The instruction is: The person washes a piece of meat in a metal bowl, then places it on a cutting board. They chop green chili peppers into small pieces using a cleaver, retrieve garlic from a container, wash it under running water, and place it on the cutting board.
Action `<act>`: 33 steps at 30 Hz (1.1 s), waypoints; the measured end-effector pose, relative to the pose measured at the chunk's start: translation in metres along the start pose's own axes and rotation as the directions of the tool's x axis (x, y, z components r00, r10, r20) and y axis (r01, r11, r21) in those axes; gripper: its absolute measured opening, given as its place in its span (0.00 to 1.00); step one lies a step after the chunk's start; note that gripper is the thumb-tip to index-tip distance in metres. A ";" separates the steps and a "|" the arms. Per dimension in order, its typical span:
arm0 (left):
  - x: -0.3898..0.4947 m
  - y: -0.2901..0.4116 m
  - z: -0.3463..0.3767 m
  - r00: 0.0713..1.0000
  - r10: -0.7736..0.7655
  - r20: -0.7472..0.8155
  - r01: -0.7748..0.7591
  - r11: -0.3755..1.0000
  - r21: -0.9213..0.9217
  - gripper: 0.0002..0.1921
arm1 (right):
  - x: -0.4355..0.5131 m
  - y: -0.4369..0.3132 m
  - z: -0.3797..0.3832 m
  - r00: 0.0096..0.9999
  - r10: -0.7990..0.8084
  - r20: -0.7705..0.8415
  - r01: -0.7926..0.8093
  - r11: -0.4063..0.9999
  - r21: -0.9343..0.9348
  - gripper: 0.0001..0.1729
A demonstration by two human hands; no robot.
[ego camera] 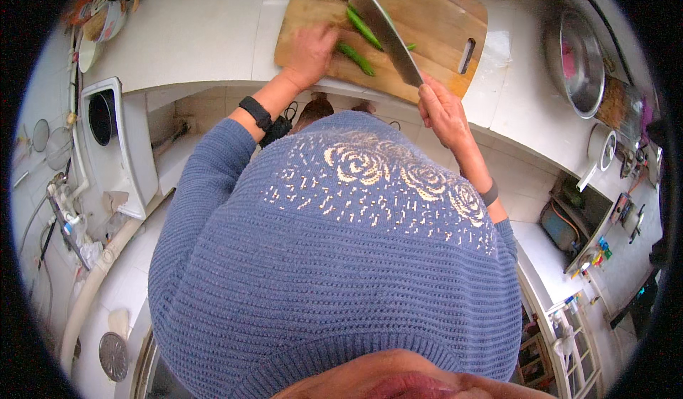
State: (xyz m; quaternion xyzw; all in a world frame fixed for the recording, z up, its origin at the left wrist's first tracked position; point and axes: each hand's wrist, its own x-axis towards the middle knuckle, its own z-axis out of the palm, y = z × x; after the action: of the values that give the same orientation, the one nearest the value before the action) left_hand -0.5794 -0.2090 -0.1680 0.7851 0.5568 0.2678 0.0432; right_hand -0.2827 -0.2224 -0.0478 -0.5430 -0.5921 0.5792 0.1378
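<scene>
A wooden cutting board lies on the white counter in front of me, with several long green chili peppers on it. My right hand grips the handle of a cleaver. Its broad blade slants up and to the left across the board, hiding parts of some peppers. One green pepper lies just left of the blade. My left hand, blurred and with curled fingers, is over the board's left part. Right beside its fingertips is the end of a nearer pepper; whether they hold it is unclear.
A large stainless steel bowl with something pink inside stands at the right on the counter. Nearer on that side is a white-handled pot. Patterned bowls are at the far left, above a white sink.
</scene>
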 end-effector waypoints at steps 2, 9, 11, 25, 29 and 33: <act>0.002 -0.006 -0.005 0.997 -0.032 -0.073 0.036 0.998 0.053 0.11 | 0.001 -0.001 0.002 1.000 -0.020 0.004 0.020 0.999 -0.041 0.25; -0.009 -0.008 -0.008 0.989 -0.127 -0.072 0.125 0.991 -0.044 0.11 | 0.008 0.003 0.005 0.995 -0.058 0.079 0.065 0.994 -0.085 0.25; -0.014 -0.009 -0.004 0.982 -0.179 -0.053 0.174 0.981 -0.091 0.11 | 0.010 0.007 0.007 0.990 -0.110 0.089 0.119 0.987 -0.106 0.25; -0.023 -0.026 0.009 0.982 -0.145 -0.118 0.123 0.976 -0.182 0.12 | 0.022 0.009 0.016 0.984 -0.103 0.147 0.126 0.980 -0.155 0.25; -0.026 -0.026 0.012 0.978 -0.175 -0.116 0.147 0.966 -0.212 0.11 | 0.023 0.009 0.015 0.984 -0.088 0.155 0.113 0.982 -0.154 0.25; -0.026 -0.028 0.016 0.975 -0.166 -0.147 0.130 0.965 -0.228 0.11 | 0.025 0.011 0.016 0.985 -0.001 0.173 0.009 0.999 -0.044 0.24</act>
State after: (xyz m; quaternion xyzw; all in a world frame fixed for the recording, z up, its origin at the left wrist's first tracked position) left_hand -0.6015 -0.2181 -0.2018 0.7070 0.5831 0.3869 0.1027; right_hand -0.2992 -0.2141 -0.0729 -0.4922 -0.6160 0.6104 0.0755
